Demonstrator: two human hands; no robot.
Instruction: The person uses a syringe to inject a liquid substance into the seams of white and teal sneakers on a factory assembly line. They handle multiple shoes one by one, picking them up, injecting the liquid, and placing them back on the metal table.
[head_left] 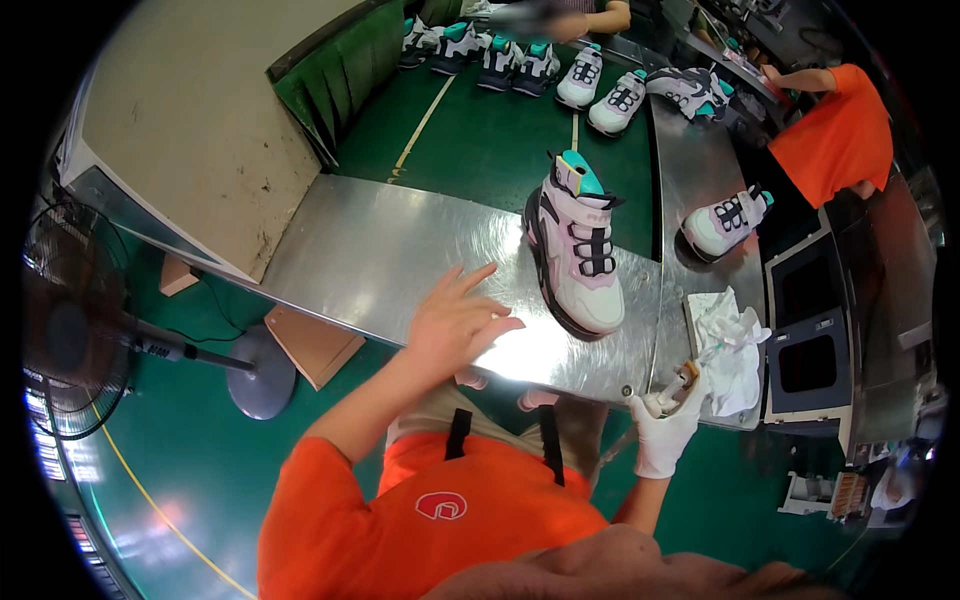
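Orange shirt with dark apron straps fills the near edge, that's the wearer's own chest, and both arms reach out from it over the steel bench.

Going left to right: a floor fan stands way off on the left on the green floor. Then the left hand, bare, fingers spread and flat, hovers over or rests lightly on the bench, holding nothing. Can't tell if the palm actually touches the metal.

Just right of it, and a bit farther away, sits the sneaker, white and pink with black straps and a teal tongue, upright on its sole, toe pointing toward the near edge. Looks light and fairly stiff in the sole, soft and squashy in the padded collar, so I'd guess the best hold is around the heel or the midfoot sides, not the tongue. The upper probably marks easily.

Further right, the right hand in a white glove is closed around a small brush-like tool at the bench's near right corner, beside a crumpled white rag. Another sneaker lies beyond that, more line the far belt.
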